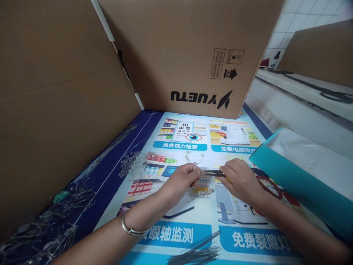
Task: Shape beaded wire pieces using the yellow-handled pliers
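Between thumb and fingers of my closed left hand (186, 178) is a thin wire; a curved strand strung with clear beads (204, 192) hangs just below. My right hand (241, 180) is wrapped around a pair of pliers (213, 172) with dark, narrow jaws. The jaw tips meet the left fingertips, which partly hide the spot where they touch the wire. Just beyond the hands lies another curved strand of clear beads (189, 159). To the left, loose clear beads (136, 165) are heaped on the printed sheet.
Cut wires (197, 252) lie in front. Tangled wire pieces (52, 228) spread along the left. Large cardboard panels (176, 55) stand at the left and back. A teal box (300, 173) with a white lining is at right, below a ledge (303, 86) with a cable.
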`<state>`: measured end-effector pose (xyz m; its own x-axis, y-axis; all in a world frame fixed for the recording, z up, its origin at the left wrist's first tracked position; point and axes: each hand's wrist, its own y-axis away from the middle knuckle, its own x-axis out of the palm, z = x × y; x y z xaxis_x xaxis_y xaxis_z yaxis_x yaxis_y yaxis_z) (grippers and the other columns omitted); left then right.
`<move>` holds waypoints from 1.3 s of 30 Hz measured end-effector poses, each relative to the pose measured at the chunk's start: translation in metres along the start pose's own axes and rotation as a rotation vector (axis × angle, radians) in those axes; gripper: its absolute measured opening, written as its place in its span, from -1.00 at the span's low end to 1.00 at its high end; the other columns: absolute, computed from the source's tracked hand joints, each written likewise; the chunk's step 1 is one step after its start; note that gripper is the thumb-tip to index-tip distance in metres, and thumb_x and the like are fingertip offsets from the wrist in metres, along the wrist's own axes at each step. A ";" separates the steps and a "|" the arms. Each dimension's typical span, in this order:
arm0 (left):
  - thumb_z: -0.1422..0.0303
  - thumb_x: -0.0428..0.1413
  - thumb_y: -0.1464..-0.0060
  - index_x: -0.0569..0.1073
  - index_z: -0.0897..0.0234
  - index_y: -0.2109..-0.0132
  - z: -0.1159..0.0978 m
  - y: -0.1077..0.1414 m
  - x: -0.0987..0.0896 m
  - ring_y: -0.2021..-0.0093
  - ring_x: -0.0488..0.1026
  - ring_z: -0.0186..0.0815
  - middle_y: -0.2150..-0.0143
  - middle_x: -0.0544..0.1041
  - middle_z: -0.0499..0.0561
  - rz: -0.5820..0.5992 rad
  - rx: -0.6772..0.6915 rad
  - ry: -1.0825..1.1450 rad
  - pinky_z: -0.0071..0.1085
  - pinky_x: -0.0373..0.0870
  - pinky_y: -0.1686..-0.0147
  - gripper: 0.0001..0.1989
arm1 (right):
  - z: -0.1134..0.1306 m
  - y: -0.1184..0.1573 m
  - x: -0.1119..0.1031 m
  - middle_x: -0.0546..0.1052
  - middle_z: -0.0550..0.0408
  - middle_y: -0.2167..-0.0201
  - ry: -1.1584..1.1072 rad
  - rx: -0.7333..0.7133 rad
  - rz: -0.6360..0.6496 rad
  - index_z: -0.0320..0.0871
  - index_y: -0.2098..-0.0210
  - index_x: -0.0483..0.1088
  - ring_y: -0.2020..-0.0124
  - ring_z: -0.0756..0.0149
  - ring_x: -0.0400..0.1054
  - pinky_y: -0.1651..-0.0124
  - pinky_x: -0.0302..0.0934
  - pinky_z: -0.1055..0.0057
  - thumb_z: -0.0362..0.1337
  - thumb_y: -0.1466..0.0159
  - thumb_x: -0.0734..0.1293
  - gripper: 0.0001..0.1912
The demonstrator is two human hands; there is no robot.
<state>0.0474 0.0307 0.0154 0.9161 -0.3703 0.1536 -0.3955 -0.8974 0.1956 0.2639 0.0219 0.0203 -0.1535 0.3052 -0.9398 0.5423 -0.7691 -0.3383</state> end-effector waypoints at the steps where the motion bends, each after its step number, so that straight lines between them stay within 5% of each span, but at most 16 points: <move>1: 0.34 0.02 -0.03 0.35 0.33 0.42 0.001 0.000 0.000 0.56 0.16 -0.48 0.55 0.28 -0.11 -0.002 0.007 -0.016 -0.51 0.06 0.51 -0.85 | 0.000 0.000 0.000 0.37 -0.02 0.38 0.000 -0.003 0.001 -0.20 0.31 0.38 0.27 0.21 0.16 0.23 -0.01 0.30 -0.14 -0.26 0.16 -0.72; 27: 0.40 0.01 0.02 0.31 0.30 0.47 0.001 0.004 0.012 0.53 0.22 -0.43 0.59 0.29 -0.10 -0.149 0.010 -0.107 -0.48 0.15 0.43 -0.89 | 0.002 0.003 0.004 0.37 0.00 0.42 0.043 -0.073 -0.028 -0.20 0.29 0.38 0.33 0.22 0.13 0.26 -0.01 0.29 -0.19 -0.26 0.17 -0.76; 39: 0.40 0.04 0.02 0.33 0.32 0.47 0.000 0.003 0.010 0.55 0.22 -0.46 0.58 0.29 -0.11 -0.098 0.000 -0.011 -0.49 0.15 0.46 -0.89 | 0.002 0.002 0.008 0.38 0.01 0.43 -0.064 -0.008 -0.029 -0.18 0.35 0.37 0.32 0.23 0.16 0.26 0.02 0.31 -0.17 -0.25 0.18 -0.77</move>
<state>0.0557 0.0242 0.0174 0.9512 -0.2830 0.1234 -0.3037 -0.9296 0.2090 0.2621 0.0218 0.0122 -0.2215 0.2911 -0.9307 0.5434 -0.7557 -0.3657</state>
